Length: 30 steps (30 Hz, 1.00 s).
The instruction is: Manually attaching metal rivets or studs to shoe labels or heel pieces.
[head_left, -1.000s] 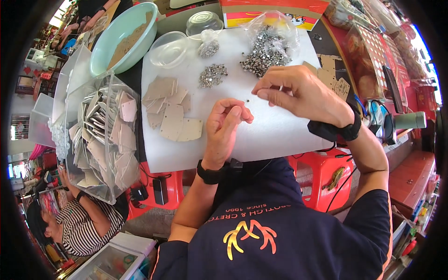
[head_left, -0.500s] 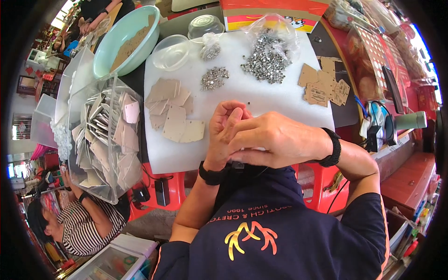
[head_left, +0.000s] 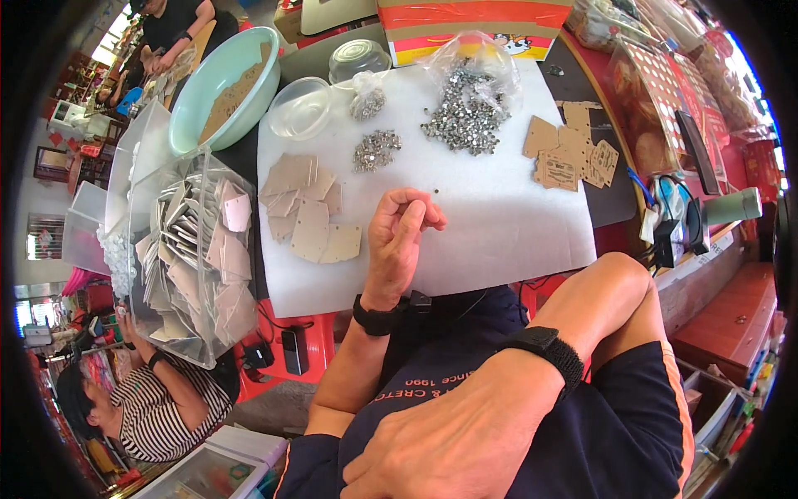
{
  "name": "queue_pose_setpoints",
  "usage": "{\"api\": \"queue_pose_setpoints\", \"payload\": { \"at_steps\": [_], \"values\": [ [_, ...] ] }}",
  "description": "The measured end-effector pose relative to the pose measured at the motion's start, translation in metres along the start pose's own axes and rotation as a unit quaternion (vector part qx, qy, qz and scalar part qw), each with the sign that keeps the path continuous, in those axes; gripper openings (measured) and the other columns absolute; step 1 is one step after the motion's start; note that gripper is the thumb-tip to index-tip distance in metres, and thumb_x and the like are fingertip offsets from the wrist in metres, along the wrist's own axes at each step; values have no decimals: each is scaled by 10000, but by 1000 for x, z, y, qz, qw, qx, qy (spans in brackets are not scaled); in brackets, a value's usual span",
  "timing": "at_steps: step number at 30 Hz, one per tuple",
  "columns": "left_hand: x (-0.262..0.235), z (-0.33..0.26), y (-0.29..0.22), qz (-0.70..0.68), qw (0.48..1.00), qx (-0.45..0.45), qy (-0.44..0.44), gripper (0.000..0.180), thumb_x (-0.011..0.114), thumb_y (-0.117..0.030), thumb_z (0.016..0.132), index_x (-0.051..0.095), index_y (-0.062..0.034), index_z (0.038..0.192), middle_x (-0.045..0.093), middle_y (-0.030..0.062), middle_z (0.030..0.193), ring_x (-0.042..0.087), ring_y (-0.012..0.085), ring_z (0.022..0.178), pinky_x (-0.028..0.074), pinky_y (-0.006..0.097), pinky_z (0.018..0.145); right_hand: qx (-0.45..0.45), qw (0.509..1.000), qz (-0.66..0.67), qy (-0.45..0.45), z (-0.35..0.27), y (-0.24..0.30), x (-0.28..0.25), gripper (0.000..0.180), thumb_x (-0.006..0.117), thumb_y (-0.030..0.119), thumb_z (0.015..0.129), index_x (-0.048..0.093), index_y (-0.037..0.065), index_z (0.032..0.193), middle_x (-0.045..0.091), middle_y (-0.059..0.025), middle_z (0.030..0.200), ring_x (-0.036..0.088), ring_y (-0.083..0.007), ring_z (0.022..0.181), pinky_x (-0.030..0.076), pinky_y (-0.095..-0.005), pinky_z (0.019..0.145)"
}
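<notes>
My left hand is raised over the near part of a white foam sheet, its thumb pressed against the curled fingers. Whatever it pinches, if anything, is hidden. Drawn back in front of my chest, my right hand shows its back, with the fingers out of sight. Grey-beige card pieces with small holes lie left of my left hand. Beyond it are a small pile of metal pieces and a larger heap of them, partly inside a clear plastic bag. A single tiny dark piece lies just past my fingertips.
At left stands a clear bin full of cards, with a pale green basin behind it. Clear round tubs and a small bag sit at the back. Brown cards lie right. Other people are at left.
My right hand has left my left hand and pulled back toward my chest. My left hand stays in nearly the same place, fingers still curled.
</notes>
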<state>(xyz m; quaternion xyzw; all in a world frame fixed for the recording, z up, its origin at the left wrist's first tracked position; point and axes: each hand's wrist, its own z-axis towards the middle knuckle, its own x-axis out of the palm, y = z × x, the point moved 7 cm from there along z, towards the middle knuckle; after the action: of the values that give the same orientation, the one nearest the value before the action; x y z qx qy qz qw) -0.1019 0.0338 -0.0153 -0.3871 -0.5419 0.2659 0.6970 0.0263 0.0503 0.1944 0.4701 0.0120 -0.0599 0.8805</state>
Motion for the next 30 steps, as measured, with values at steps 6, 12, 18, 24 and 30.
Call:
{"api": "queue_pose_setpoints", "payload": {
  "at_steps": [6, 12, 18, 24, 30],
  "values": [
    [1, -1, -1, 1, 1000, -3, -3, 129, 495, -91, 1000, 541, -30, 1104, 584, 51, 886, 582, 158, 843, 476, 319, 796, -19, 998, -60, 22, 4, 0, 9, 176, 634, 99, 796, 541, -38, 736, 552, -204, 743, 589, -356, 720, 460, -437, 617],
    [1, -1, 0, 14, 1000, -14, -3, 116, 489, -101, 1002, 537, -41, 1089, 576, 58, 882, 566, 177, 856, 465, 330, 814, -48, 997, 63, -1, 17, 22, 4, 175, 628, 164, 844, 620, -10, 827, 611, -183, 819, 615, -351, 756, 458, -423, 646],
    [3, 1, 0, 12, 1000, -14, -1, 114, 492, -99, 1001, 536, -42, 1090, 575, 58, 878, 568, 176, 844, 464, 325, 804, -63, 998, -25, 5, 14, 23, 7, 239, 587, 194, 859, 602, -37, 801, 607, -197, 782, 592, -383, 719, 427, -410, 615],
    [4, 1, -2, 36, 999, -18, -1, 108, 495, -92, 998, 540, -41, 1082, 577, 57, 872, 568, 175, 843, 461, 324, 797, 60, 996, 21, -66, 20, 17, 2, 273, 595, 218, 865, 593, -36, 767, 607, -199, 683, 586, -359, 662, 431, -406, 629],
    [7, -2, 1, 42, 999, -30, 4, 113, 495, -80, 996, 542, -33, 1088, 580, 58, 874, 568, 174, 844, 464, 322, 804, 33, 991, 109, -75, 14, 20, -1, 310, 620, 201, 887, 543, -48, 718, 577, -211, 669, 595, -338, 657, 448, -380, 603]
  ]
}}
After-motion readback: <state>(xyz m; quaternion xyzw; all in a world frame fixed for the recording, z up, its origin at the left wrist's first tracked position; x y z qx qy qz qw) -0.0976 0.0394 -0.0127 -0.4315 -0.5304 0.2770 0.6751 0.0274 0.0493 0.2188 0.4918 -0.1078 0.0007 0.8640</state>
